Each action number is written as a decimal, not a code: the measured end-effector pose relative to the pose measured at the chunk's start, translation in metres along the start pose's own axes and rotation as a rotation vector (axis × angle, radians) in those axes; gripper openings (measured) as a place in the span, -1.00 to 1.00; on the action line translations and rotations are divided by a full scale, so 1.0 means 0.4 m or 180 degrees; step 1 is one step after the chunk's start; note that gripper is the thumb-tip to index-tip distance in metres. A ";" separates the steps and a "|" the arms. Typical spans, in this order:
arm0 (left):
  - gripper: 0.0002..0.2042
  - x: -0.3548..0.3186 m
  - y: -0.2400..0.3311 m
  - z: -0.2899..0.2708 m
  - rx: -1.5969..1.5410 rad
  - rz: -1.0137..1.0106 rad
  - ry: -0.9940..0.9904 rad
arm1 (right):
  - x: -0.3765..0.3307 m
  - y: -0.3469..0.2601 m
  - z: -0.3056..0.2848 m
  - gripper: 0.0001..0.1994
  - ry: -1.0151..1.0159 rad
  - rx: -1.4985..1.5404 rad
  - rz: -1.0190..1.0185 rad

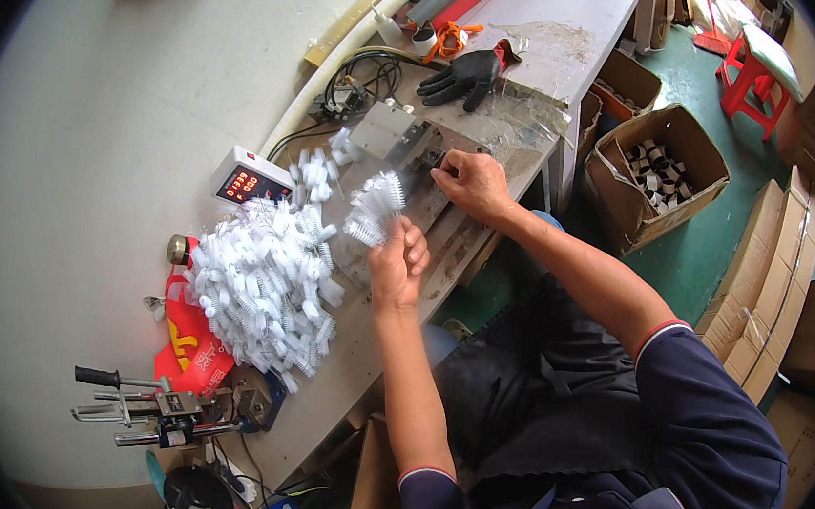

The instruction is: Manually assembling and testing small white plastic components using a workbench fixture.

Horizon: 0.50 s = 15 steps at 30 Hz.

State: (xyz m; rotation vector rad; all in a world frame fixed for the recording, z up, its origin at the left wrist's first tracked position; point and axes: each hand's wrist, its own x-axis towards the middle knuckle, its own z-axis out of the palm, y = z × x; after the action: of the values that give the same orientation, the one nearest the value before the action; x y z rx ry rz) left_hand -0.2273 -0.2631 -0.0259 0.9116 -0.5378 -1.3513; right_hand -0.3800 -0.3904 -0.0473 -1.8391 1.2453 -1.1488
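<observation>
A bunch of small white bristle brushes [376, 208] fans out from my left hand [399, 263], whose fingers are wrapped round their thin wire stems. To its right, my right hand [474, 184] is closed in a pinch at a metal fixture [408, 140] on the bench. Whatever its fingertips hold there, if anything, is hidden. A big heap of similar white brushes [263, 278] lies left of my left hand, with a few more behind it. Beyond the heap stands a white counter box with a red lit display [251, 176].
A black-palmed glove [469, 77] lies on the bench [545, 50] behind the fixture, near orange-handled scissors [451, 40] and coiled black cables. A lever press [182, 404] stands at left. On the right floor are an open carton [660, 176] of white rings, flat cardboard and a red stool [753, 74].
</observation>
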 end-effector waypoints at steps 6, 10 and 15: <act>-0.78 -0.044 -0.012 -0.019 -0.0523 -0.0094 -0.0327 | 0.001 0.007 -0.001 -0.75 0.0211 0.0003 -0.0186; -0.78 -0.092 -0.007 -0.042 -0.0763 -0.0064 -0.0419 | -0.003 -0.014 0.004 -0.75 0.0065 0.0075 -0.0165; -0.72 -0.257 -0.018 -0.050 -0.0390 0.0107 -0.0001 | 0.000 0.003 0.010 -0.72 -0.0020 0.0153 -0.0026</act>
State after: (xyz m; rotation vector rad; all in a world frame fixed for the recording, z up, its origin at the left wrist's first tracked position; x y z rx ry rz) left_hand -0.2341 -0.1583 -0.0257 0.7992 -0.4633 -1.3390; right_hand -0.3770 -0.3908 -0.0499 -1.8128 1.1976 -1.1665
